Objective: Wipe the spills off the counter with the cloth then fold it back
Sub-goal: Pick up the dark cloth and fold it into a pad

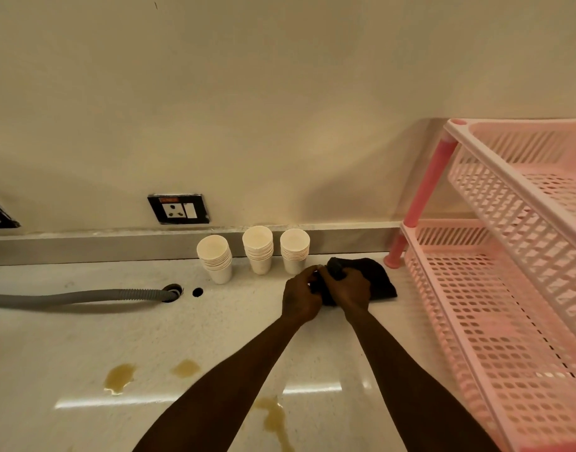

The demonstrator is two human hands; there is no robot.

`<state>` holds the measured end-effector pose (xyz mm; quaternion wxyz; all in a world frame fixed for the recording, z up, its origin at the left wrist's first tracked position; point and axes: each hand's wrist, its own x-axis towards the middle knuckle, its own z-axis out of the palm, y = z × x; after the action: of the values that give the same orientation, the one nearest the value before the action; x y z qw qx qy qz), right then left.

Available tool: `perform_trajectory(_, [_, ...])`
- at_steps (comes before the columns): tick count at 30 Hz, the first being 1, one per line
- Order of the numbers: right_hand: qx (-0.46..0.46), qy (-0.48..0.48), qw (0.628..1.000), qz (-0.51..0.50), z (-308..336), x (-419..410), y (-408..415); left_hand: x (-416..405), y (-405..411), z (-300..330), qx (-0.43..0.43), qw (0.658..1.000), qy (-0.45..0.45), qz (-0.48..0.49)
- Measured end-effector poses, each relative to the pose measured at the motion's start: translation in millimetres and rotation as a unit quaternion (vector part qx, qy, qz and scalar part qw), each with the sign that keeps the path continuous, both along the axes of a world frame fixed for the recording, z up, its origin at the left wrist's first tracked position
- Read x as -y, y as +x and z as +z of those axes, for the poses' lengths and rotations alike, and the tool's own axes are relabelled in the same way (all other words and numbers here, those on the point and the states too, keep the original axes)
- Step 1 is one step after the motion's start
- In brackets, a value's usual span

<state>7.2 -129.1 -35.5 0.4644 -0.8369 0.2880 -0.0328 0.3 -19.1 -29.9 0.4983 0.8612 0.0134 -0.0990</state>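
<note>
Two hands meet at the far side of the counter (84,337), both on the black cloth (376,277). From my feed, the right hand (350,290) is curled over the cloth's near-left part, fingers wrapped down around a bunched fold that pokes up just beyond the knuckles. The left hand (301,296) sits touching it, fingertips drawn together at the cloth's left edge; whether they actually pinch fabric I cannot tell, since the right hand covers that spot. The rest of the cloth spreads flat to the right of the fingers, stopping near the foot of the pink rack (508,288), whose right side runs out of frame.

Just beyond the fingertips stand three stacks of paper cups (258,247) against the steel upstand. Well back toward me from the hands lie three yellowish spills (118,378); the nearest one is partly hidden under my left forearm and trails off the bottom edge. Far left of the fingers a grey hose (74,296) enters a hole in the counter, its other end cut off.
</note>
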Motion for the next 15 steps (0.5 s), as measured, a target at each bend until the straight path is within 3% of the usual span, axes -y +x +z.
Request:
perform_trajectory(7, [0.015,0.062,0.998,-0.023,-4,4,0,-6,-4,1,-0.006,1.000,0.001,-0.011])
perform_trajectory(15, [0.126,0.178,0.973,-0.080,34,11,-21,-17,-7,16,0.024,0.998,0.043,-0.037])
